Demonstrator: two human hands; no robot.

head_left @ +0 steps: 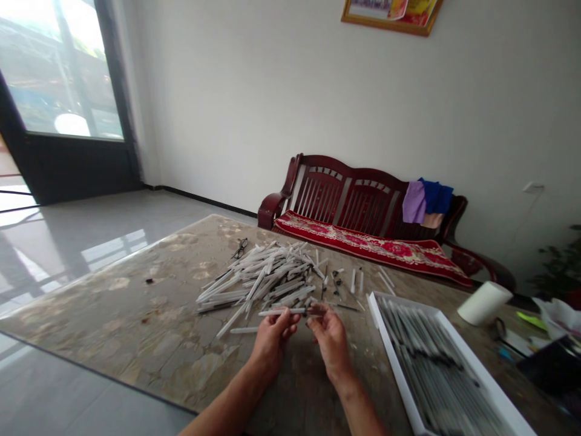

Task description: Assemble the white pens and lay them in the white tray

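Note:
My left hand [272, 339] is closed around a thin white pen barrel [284, 312] that lies level between both hands. Meeting it from the right, my right hand [330, 336] pinches the barrel's dark end [316, 312]. Just beyond the hands a heap of white pen barrels [265, 278] lies on the stone-patterned table [136, 321]. A few loose small dark and white parts [338, 281] are scattered to the right of the heap. A single white barrel [244, 330] lies left of my left hand.
A white tray [494, 393] filled with several finished pens lies at the right. A white roll [483, 303], scissors and papers are at the far right. Eyeglasses [239, 247] rest behind the heap. A wooden bench with a red cushion [363, 236] stands beyond the table.

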